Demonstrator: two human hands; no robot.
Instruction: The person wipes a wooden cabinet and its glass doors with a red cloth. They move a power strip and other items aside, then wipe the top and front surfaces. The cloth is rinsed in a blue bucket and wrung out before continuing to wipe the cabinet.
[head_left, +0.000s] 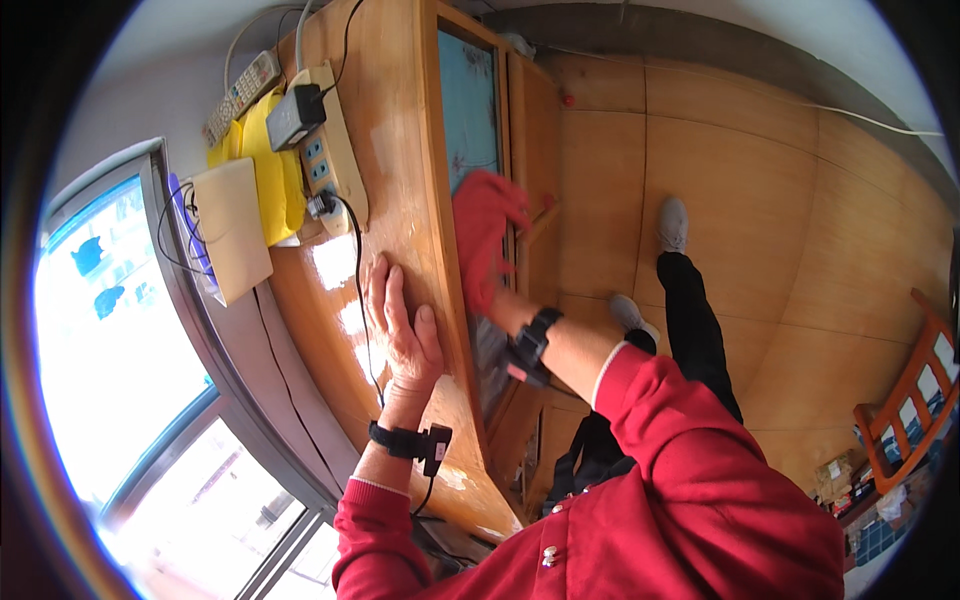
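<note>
My left hand rests flat on the worn wooden top of a cabinet, fingers slightly apart, beside a black cable. A red cloth lies over and around my right hand, whose fingers are hidden; the cloth is blurred and sits against the cabinet's front, at a blue patterned panel. Both wrists wear black straps with small devices. Farther along the top, a power strip holds a plug and a black power adapter.
Beside the strip are a yellow bag, remote controls and a beige flat box with thin cables. A bright window is at the left. An open cabinet door stands over the tiled floor. A wooden chair stands at the right.
</note>
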